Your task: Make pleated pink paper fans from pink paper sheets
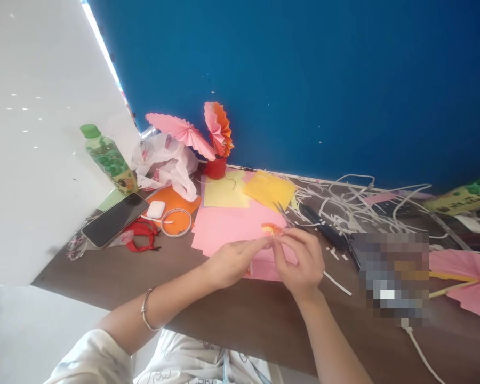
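Note:
My left hand point(232, 262) and my right hand point(303, 262) meet over a stack of pink paper point(218, 228). Between their fingertips is a small orange and yellow pleated paper piece point(269, 229), fanned at its top. Both hands are closed in a pinch at its lower end, and the fingers partly cover it. Just behind my right hand, scissors point(282, 209) lie with their blades showing. A yellow sheet point(269, 190) and a pale yellow sheet point(226, 192) rest beyond the hands.
Pink and orange paper fans point(220, 128) stand in a red pot point(216, 168) by the blue wall. To the left are a green-capped bottle point(110, 159), a phone point(115, 220) and a white case point(156, 209). White paper strips point(344, 205) and a dark pen-like object point(324, 226) lie right.

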A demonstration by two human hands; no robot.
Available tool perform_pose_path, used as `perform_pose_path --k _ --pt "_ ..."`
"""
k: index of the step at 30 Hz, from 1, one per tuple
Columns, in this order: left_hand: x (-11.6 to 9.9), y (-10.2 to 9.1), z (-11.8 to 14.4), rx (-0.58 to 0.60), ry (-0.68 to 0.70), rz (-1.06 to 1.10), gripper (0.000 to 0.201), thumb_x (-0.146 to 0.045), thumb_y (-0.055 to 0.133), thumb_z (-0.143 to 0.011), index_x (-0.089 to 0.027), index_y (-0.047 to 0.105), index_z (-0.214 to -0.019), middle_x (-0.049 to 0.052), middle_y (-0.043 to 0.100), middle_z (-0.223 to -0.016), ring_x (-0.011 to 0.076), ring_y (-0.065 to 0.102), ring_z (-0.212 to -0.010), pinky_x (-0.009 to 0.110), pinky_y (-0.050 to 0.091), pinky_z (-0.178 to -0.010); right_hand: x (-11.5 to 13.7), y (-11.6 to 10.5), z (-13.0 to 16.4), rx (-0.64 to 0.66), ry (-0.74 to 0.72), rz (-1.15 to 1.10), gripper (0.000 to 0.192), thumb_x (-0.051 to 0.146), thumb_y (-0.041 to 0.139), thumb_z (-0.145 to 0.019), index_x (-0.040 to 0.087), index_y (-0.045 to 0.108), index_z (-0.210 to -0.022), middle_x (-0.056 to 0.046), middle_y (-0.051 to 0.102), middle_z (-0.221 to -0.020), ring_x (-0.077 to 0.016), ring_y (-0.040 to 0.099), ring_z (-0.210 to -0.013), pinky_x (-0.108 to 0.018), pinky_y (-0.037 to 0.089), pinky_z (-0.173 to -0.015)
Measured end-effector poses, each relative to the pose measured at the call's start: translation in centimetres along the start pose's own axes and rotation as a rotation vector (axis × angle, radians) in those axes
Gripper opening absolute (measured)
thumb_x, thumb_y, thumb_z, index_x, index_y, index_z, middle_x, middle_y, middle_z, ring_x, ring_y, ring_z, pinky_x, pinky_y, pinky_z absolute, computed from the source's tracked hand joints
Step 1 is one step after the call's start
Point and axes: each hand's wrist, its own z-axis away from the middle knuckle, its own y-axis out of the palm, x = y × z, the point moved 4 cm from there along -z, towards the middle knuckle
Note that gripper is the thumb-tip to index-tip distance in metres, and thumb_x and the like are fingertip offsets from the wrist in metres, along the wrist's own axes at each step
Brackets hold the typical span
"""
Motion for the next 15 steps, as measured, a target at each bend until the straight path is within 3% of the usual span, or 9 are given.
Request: perform_pose_path --k 6,11,15 --pt "-0.3 -0.2 0.1 -0.002 0.087 -0.106 0.056 -0.006 0.031 -0.082 -0.019 0.021 -0.136 0.001 0.060 -0.078 0.0114 0.056 -0.066 0.022 0.050 -0.060 0.2 -0.1 -0.3 -0.037 0.058 -0.023 0.021 0.008 0.065 -0.070 0.022 0.059 -0.084 -0.005 0.061 -0.084 -0.0176 0.062 -0.074 -0.033 0.054 -0.065" --pt "-1.0 -0.6 0.0 -0.041 0.222 -0.276 0.059 -0.004 0.031 -0.083 -0.017 0.013 -0.138 0.010 0.059 -0.108 0.0161 0.059 -0.088 0.026 0.052 -0.068 0.0 -0.2 -0.6 -0.021 0.175 -0.113 0.014 0.011 0.064 -0.072 0.022 0.060 -0.080 -0.006 0.060 -0.085 -0.0193 0.061 -0.077 -0.037 0.053 -0.068" --pt "-1.3 -1.0 -0.2 -0.118 0.260 -0.399 0.061 -0.005 0.031 -0.085 -0.020 0.010 -0.140 0.010 0.059 -0.111 0.0191 0.059 -0.095 0.030 0.054 -0.070 0.1 -0.2 -0.9 0.029 0.174 -0.135 0.016 0.011 0.063 -0.073 0.021 0.059 -0.084 -0.008 0.059 -0.092 -0.0210 0.060 -0.084 -0.038 0.053 -0.072"
